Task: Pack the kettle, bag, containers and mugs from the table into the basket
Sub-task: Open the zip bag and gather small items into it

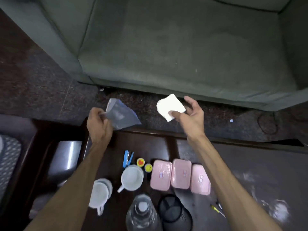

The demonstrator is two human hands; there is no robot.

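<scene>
My left hand (98, 125) grips the edge of a clear plastic bag (120, 115), held in the air past the table's far edge. My right hand (191, 115) pinches a folded white napkin (170, 107) by its corner, to the right of the bag. On the dark table (250, 164) below stand two white mugs (132, 177) (100, 195), side by side. Three pink lidded containers (160, 175) (181, 173) (200, 180) lie in a row to their right. No kettle or basket is clearly in view.
A blue stapler (127, 158), two small yellow-lidded pots (140, 162) (148, 167), a clear water bottle (142, 212) and a black mesh cup (175, 212) share the table. A green sofa (183, 47) fills the far side. A shiny metal object (66, 155) sits left.
</scene>
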